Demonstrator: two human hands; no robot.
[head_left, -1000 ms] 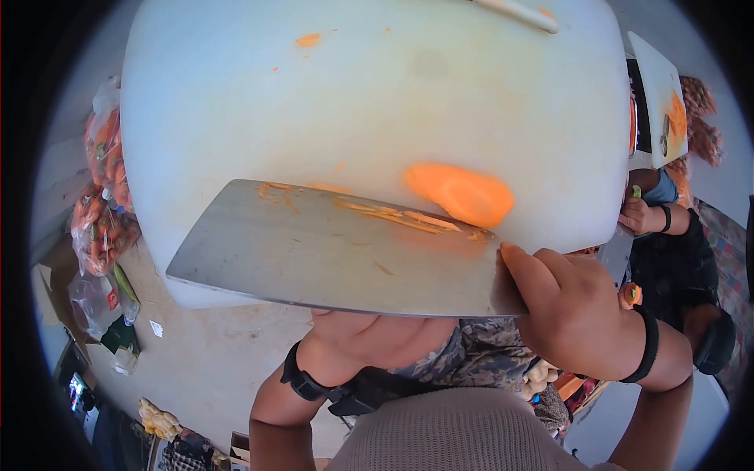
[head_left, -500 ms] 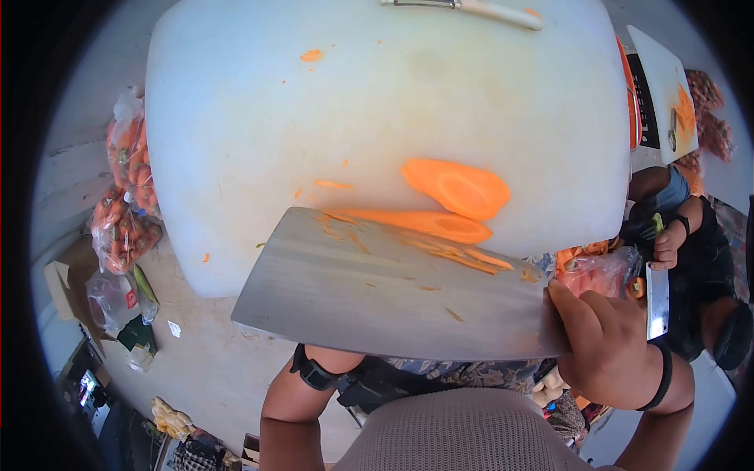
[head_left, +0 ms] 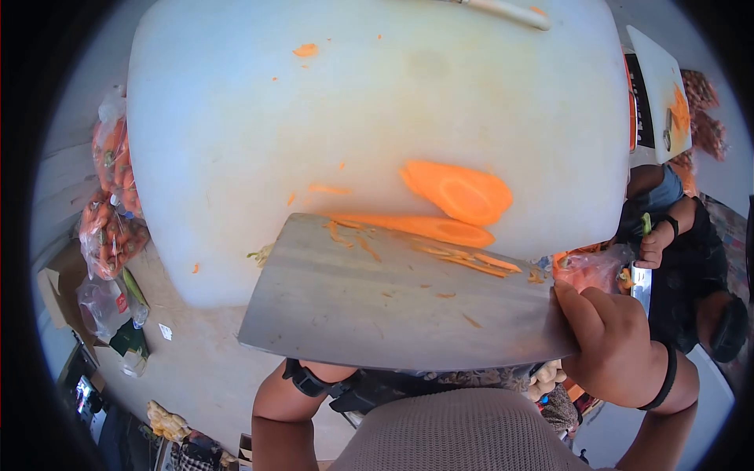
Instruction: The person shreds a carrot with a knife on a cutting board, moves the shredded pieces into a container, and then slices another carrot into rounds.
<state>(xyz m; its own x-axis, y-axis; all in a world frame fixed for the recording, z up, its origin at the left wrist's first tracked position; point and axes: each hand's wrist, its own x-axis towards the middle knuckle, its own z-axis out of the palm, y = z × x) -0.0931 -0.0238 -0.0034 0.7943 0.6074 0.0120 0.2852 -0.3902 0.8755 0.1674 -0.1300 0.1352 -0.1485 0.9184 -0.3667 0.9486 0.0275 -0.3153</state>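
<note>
My right hand (head_left: 609,339) grips a wide cleaver (head_left: 408,302) at its right end, with the blade held broad side up near the board's front edge. Thin carrot shreds cling to the blade. My left hand is hidden beneath the cleaver; only the forearm with a dark wristband (head_left: 306,378) shows. Just beyond the blade, on the white cutting board (head_left: 377,102), lies a cut carrot piece (head_left: 463,192). A longer carrot slice (head_left: 424,227) lies along the blade's far edge, partly covered by it.
A peeler with a white handle (head_left: 514,13) lies at the board's far edge. Bags of carrots (head_left: 110,228) are at the left. On the right, a co-worker's hand (head_left: 653,245) holds a knife and something green, near a second board (head_left: 664,94).
The cleaver and my right hand have shifted slightly toward me. A pale carrot end now shows at the blade's left edge. The co-worker's hand and knife have moved slightly left.
</note>
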